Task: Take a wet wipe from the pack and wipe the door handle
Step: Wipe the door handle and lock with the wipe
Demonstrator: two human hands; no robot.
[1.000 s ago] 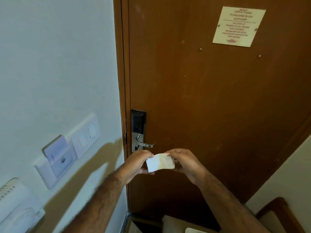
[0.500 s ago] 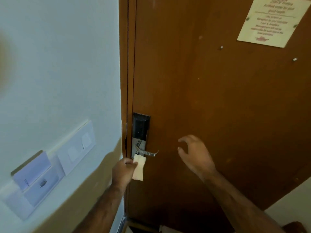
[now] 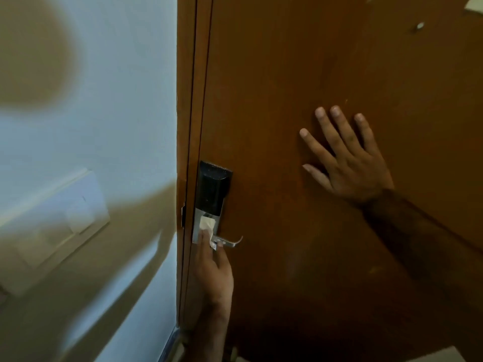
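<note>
- The wet wipe (image 3: 207,226), crumpled and white, sits against the metal lock plate (image 3: 206,218) at the base of the door handle (image 3: 230,242).
- The left hand (image 3: 214,270) pinches the wipe with its fingers, pressing it there.
- The right hand (image 3: 347,158) lies flat on the brown door (image 3: 287,74), fingers spread and holding nothing.

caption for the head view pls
Left hand presses a wipe on the handle; right hand flat on the door.
</note>
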